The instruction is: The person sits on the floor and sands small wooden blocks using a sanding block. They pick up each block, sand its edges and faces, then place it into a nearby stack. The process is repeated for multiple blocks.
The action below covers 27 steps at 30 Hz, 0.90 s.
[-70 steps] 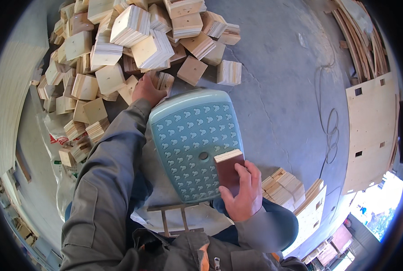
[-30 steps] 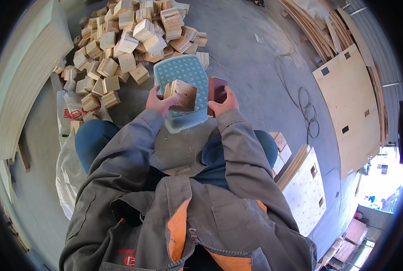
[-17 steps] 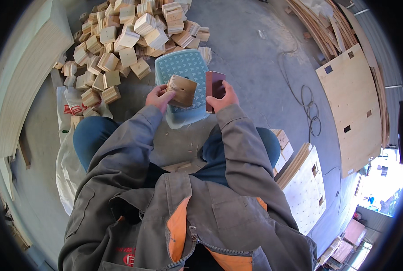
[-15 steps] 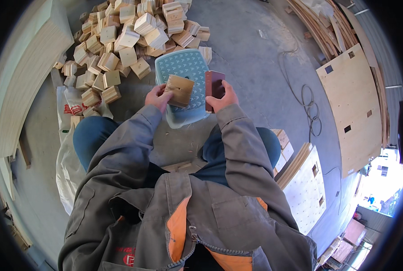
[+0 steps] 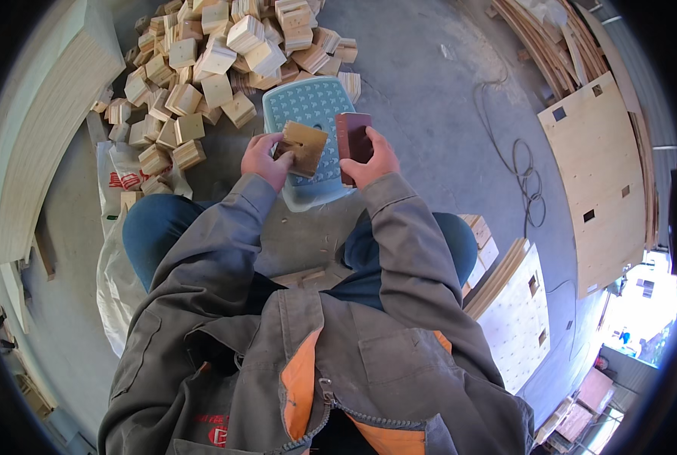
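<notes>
My left hand (image 5: 267, 161) grips a square wooden block (image 5: 306, 149) by its left side, thumb on the face; a small hole and slit show in it. In my right hand (image 5: 374, 161) is a dark red-brown sanding block (image 5: 353, 141), held upright by its right side with the fingers wrapped round it. The two pieces are apart, facing each other with a narrow gap. Both are above a light blue plastic stool (image 5: 306, 97) with a patterned top, which stands on the floor between my knees and the wood pile.
A heap of wooden blocks (image 5: 217, 89) lies beyond the stool to the left. White plastic sheeting (image 5: 112, 262) is by my left knee. Cut boards (image 5: 517, 318) stand near my right knee, large plywood panels (image 5: 600, 189) farther right. A cable (image 5: 522, 171) coils on the floor.
The sanding block has shifted slightly left and up, nearer the wooden block. The wooden block has turned a little in my left hand. Both hands keep their holds.
</notes>
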{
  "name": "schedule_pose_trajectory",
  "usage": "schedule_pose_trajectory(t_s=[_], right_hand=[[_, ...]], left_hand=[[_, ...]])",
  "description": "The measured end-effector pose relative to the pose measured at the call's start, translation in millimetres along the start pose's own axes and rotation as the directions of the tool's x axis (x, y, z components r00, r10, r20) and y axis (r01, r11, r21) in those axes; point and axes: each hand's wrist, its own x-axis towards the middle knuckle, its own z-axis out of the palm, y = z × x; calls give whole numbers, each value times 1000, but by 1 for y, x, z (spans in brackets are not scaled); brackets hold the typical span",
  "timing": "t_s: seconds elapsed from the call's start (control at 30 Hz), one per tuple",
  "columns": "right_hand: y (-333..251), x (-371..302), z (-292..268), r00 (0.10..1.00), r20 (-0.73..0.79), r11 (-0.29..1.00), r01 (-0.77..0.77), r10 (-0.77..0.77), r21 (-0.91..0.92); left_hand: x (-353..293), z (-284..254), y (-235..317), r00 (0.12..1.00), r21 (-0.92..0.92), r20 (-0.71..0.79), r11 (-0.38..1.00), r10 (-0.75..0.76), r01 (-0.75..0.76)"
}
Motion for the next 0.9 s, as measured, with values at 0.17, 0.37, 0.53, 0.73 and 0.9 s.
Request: schedule_pose_trajectory(t_s=[0.17,0.37,0.53,0.73,0.9], right_hand=[[-9,-6,14,994,58,995,87,-90,48],[-12,-14,37,990,77,992,121,-117,-46],[-14,-15,39,991,63,990,120,-115,-77],[-18,-15,37,991,64,992,120,-118,-35],[-15,-14,38,990,58,989,134,-131,-55]], left_hand=[[0,0,2,1000,59,-2,998,-22,22],[1,1,0,999,104,-7,994,36,-35],[0,3,-1,999,74,-20,997,36,-34],[7,7,-8,989,-131,4,981,-146,145],[11,9,-5,956,-385,31,879,-293,282]])
